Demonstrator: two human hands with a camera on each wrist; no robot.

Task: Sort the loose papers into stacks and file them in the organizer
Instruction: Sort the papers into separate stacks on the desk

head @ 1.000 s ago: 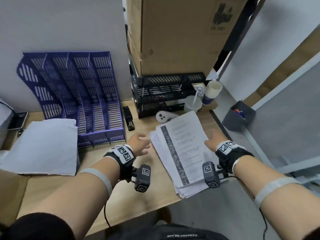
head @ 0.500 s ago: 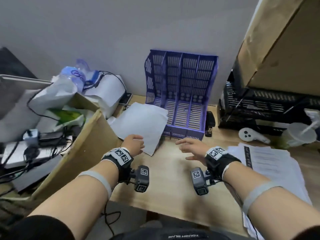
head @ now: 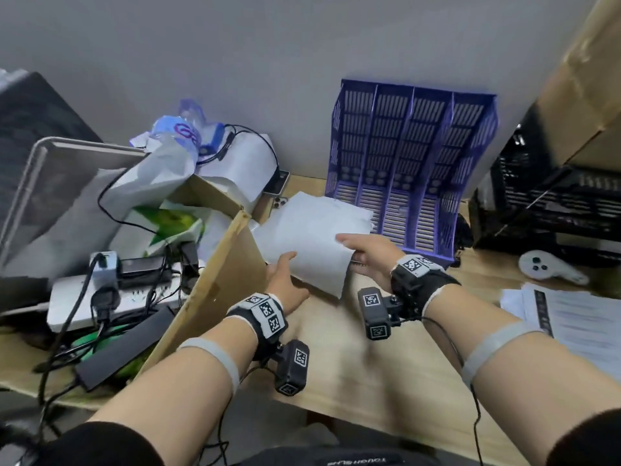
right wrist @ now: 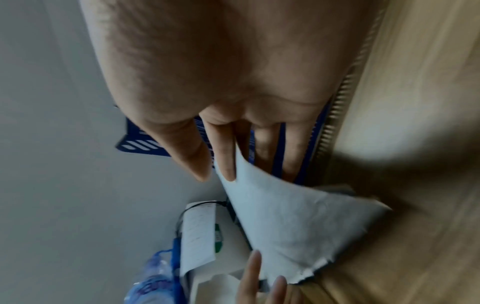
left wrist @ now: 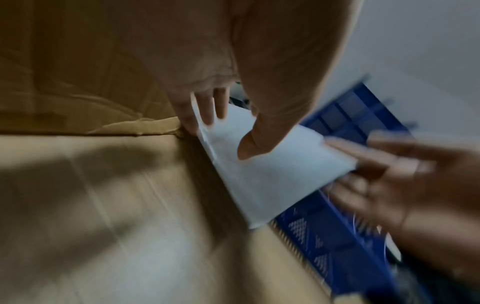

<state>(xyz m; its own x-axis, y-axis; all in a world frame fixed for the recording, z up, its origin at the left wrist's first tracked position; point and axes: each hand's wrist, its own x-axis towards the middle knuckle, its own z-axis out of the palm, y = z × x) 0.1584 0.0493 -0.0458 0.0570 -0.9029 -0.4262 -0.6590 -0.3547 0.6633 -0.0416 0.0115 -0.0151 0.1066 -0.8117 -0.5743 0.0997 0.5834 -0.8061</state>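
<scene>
Here both forearms reach forward over the wooden desk (head: 353, 371), and the blue organizer (head: 413, 169) stands against the wall behind them. The stack of blank papers (head: 316, 240) is raised off the desk in front of the organizer's left compartments. The left hand (head: 285, 280) grips its near-left edge, thumb on top, and the right hand (head: 369, 252) pinches its right edge.

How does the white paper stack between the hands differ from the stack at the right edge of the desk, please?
The blank stack is held by the left hand and right hand; the printed stack lies untouched. The blank stack's top sheet looks plain white; the printed stack shows text and a dark band. Both are outside the purple organizer.
</scene>
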